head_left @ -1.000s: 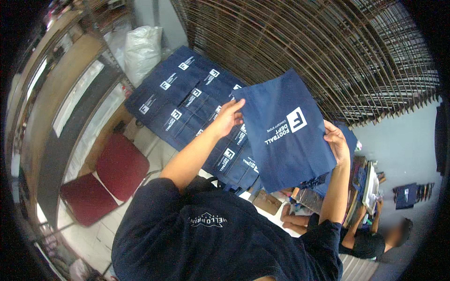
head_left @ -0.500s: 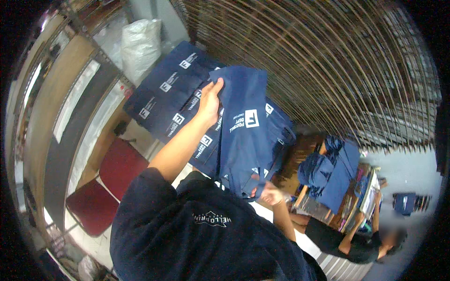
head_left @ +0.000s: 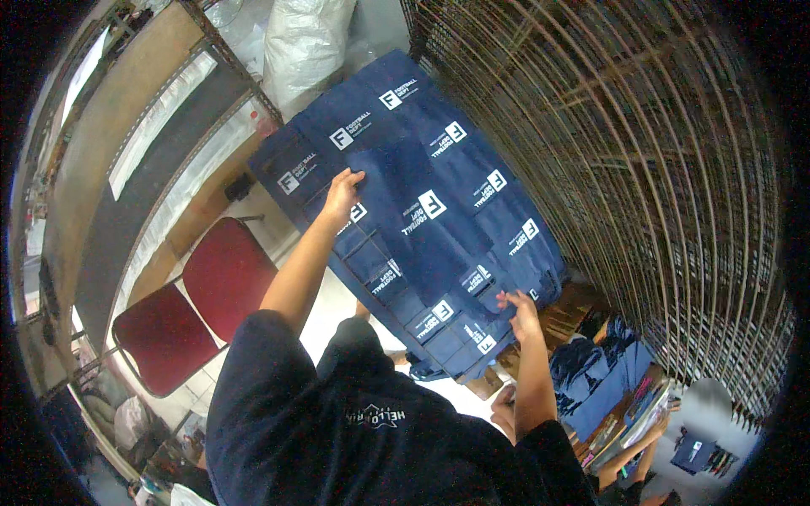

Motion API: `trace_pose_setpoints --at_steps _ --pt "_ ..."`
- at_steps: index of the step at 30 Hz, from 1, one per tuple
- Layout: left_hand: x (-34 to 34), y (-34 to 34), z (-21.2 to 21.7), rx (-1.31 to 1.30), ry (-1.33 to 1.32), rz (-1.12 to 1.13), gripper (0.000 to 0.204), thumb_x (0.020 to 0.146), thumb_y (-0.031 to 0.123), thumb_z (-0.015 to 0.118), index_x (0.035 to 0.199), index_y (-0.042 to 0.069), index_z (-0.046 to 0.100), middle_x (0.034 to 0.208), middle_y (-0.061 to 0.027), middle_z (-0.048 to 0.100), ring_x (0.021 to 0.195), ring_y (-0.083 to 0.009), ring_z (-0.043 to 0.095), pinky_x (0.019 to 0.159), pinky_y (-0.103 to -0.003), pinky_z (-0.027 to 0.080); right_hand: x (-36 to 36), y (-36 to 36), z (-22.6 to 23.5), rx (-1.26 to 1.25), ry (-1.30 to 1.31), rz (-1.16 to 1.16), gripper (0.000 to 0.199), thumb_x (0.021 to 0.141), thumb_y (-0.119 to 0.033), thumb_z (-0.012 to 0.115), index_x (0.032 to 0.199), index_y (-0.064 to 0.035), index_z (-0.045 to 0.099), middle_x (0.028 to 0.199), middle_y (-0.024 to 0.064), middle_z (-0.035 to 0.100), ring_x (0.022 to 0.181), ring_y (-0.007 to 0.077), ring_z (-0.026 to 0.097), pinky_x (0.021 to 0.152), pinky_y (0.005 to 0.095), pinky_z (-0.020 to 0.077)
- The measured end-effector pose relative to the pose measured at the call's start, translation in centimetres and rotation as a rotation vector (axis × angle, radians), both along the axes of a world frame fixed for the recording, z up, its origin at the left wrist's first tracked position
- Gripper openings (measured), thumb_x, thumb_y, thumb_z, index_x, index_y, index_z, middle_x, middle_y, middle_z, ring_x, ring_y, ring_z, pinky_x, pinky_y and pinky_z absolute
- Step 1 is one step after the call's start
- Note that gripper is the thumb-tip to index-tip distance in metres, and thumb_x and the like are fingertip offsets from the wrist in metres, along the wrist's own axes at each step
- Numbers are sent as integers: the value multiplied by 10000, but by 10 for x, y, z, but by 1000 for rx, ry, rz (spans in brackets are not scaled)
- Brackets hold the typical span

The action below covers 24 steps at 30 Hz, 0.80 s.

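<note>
A navy cloth piece (head_left: 396, 181) with a white print lies over a low layer of similar printed navy pieces (head_left: 498, 215) on a rack or table. My left hand (head_left: 342, 196) pinches its left edge near the far corner, fingers closed on the fabric. At the near right end of the cloth, my right hand (head_left: 523, 314) has its fingers apart, just over or touching the fabric; contact is hard to make out. Nothing shows in its grasp.
A tall stack of wire racks (head_left: 641, 135) rises on the right. Two dark red chairs (head_left: 226, 268) stand at left beside metal shelving (head_left: 160, 160). White sacks (head_left: 305, 51) sit at the back. More navy cloth (head_left: 603, 379) lies at lower right, near another person's arms (head_left: 637, 451).
The cloth piece, earlier raised and hanging between my hands, now lies flat on the others. My right hand has let go of its lower end and opened. The view has shifted.
</note>
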<state>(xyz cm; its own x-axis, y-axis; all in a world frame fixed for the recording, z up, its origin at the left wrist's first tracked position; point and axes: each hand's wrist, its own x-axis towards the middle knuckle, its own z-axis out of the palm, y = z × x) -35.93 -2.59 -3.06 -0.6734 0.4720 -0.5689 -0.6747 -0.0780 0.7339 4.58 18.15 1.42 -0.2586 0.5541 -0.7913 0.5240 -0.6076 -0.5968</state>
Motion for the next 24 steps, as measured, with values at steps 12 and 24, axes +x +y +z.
trace_pose_setpoints --at_steps 12,24 --pt "-59 6 -207 -550 255 136 275 779 73 673 1032 8 588 675 -44 588 538 -120 545 453 -262 432 -114 53 -138 290 -314 207 456 804 -220 693 1212 -47 587 1015 120 614 786 203 610 492 324 493" --pt "-77 8 -244 -858 352 94 556 687 131 771 1195 19 573 901 -100 689 871 -239 659 809 -355 501 -131 34 -153 260 -310 148 503 850 -183 648 1276 38 498 886 70 611 756 135 584 494 291 544"
